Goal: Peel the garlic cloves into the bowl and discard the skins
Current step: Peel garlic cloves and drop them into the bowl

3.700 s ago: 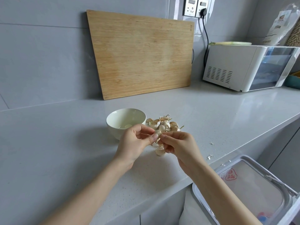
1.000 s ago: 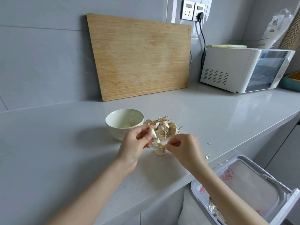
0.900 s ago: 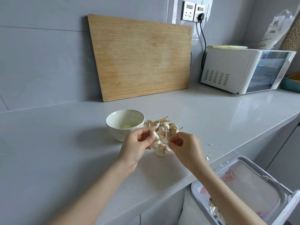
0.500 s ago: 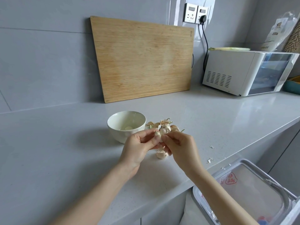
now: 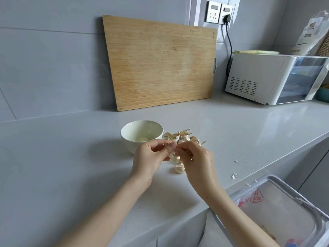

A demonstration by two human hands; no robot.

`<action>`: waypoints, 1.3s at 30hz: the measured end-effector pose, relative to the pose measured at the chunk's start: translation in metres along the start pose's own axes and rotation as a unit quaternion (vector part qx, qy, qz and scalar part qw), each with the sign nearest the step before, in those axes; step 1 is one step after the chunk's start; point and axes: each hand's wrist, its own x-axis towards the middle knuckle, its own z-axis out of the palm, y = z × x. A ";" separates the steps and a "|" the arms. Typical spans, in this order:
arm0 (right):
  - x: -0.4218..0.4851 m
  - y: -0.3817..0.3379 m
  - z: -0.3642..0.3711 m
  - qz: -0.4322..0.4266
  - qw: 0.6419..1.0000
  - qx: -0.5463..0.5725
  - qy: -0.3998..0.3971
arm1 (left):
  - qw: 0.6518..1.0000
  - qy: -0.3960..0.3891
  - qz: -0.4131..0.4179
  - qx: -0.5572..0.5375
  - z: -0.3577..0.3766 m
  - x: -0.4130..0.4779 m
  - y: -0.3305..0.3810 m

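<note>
Glossy ceramic bowl (image 5: 141, 130), speckled stone-look counter (image 5: 71, 157), matt wooden board (image 5: 160, 63).

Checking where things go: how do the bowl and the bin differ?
The bowl is round and cream; the bin is rectangular, lined with a clear bag. The bowl stands on the counter beside the garlic pile; the bin sits below the counter's edge, to the right. Both are open on top.

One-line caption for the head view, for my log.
Left hand and right hand pinch a garlic clove beside the bowl.
</note>
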 end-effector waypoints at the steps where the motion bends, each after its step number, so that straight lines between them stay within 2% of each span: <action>1: 0.000 0.000 0.000 -0.005 1.000 -0.007 0.003 | 1.000 0.000 0.003 0.007 0.000 0.000 0.000; 9: 0.002 0.003 -0.003 0.030 0.998 -0.045 -0.012 | 0.985 -0.036 0.085 0.148 -0.003 -0.001 0.001; 14: 0.001 0.005 0.000 0.104 0.995 -0.008 0.007 | 0.962 -0.034 0.167 0.213 -0.001 -0.002 -0.002; 18: 0.004 0.005 0.001 0.171 0.984 0.033 0.022 | 0.958 -0.035 0.176 0.222 -0.002 -0.002 -0.004; 21: 0.010 0.006 -0.005 0.189 0.980 0.043 0.038 | 0.964 -0.058 0.156 0.208 -0.002 -0.003 -0.005; 25: 0.013 0.005 -0.015 0.168 0.984 0.059 -0.017 | 0.989 -0.078 0.090 0.093 -0.003 -0.001 0.000; 29: 0.009 0.007 -0.021 0.168 0.982 0.070 -0.045 | 0.998 -0.058 0.034 0.007 -0.005 0.001 0.002; 34: 0.005 0.001 -0.019 0.132 0.984 0.081 -0.092 | 0.998 -0.045 0.033 0.008 -0.004 0.003 0.000; 39: 0.007 0.003 -0.013 0.017 0.995 -0.073 -0.073 | 0.995 -0.052 0.064 0.053 -0.005 0.002 0.000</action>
